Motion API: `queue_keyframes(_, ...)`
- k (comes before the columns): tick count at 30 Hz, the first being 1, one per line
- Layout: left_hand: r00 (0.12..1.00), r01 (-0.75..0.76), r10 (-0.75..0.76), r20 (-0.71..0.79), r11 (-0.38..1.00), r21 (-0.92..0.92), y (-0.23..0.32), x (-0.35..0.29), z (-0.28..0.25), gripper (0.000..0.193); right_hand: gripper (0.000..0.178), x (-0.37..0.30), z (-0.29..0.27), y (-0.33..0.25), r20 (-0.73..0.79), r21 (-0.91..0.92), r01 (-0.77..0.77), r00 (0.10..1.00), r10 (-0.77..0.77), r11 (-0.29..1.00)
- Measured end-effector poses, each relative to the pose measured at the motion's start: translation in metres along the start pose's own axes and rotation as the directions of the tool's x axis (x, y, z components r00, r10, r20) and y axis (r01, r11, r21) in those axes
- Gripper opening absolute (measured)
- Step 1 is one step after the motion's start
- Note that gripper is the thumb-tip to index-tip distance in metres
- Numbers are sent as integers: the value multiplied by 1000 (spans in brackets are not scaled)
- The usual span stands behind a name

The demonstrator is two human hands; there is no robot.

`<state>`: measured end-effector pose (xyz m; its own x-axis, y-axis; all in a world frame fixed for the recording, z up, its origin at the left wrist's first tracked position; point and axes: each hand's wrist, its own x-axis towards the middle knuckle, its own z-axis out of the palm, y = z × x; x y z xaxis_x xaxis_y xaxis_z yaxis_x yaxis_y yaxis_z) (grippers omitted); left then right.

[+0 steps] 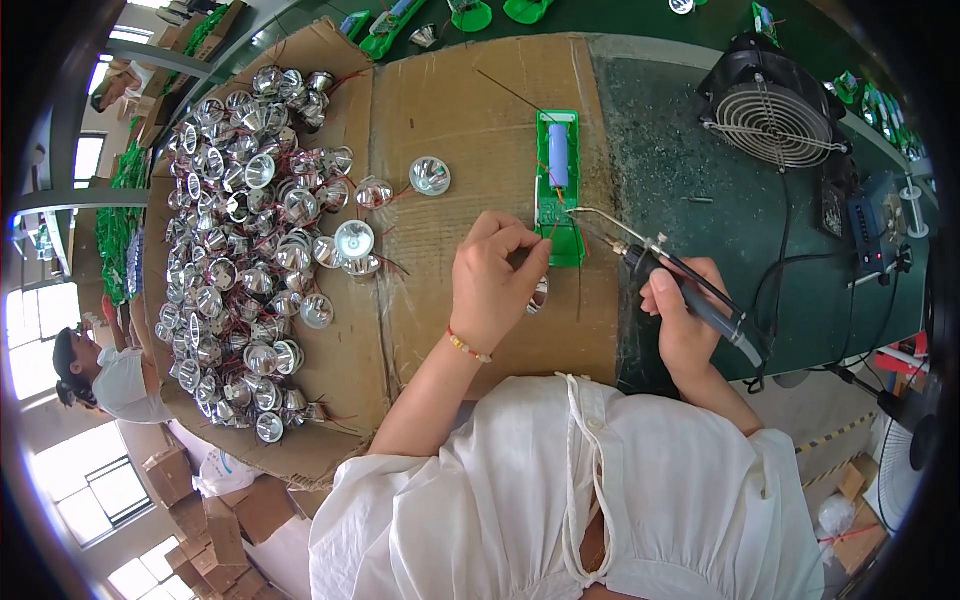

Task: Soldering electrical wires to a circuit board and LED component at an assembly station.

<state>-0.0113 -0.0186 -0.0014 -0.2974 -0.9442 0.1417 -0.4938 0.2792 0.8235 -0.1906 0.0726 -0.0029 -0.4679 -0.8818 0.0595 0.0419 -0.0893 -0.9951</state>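
Green plastic housing (568, 248) looks light, stiff; grasp its six-o'clock end; left hand (494, 272) pinches red wire (555, 231); right hand (686, 328) clamps soldering iron (642, 264)

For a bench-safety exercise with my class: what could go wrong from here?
If the soldering iron in the right hand is hot, a slip might burn the left hand, whose fingertips are close to its tip. It could also scorch the cardboard under the green housing, or damage the purple cell inside.
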Motion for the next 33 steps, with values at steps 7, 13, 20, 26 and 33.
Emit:
queue_keyframes(7,1000,17,-17,-3,1000,6,2,0,0,9,18,-3,-5,-3,7,22,-8,1000,8,1000)
queue_keyframes(13,1000,14,-14,-6,1000,0,-2,1,2,10,18,-3,-3,0,23,-8,-8,1000,8,1000)
queue_keyframes(20,1000,11,-11,-26,1000,3,-1,4,0,13,17,1,1,-1,51,-25,13,999,-12,1000)
queue_keyframes(26,986,120,-120,114,993,-1,-2,17,-6,16,17,6,8,2,52,-41,-8,999,10,999)
queue_keyframes(33,969,188,-190,161,982,24,1,21,-6,19,16,5,9,2,45,-33,-84,995,85,996)
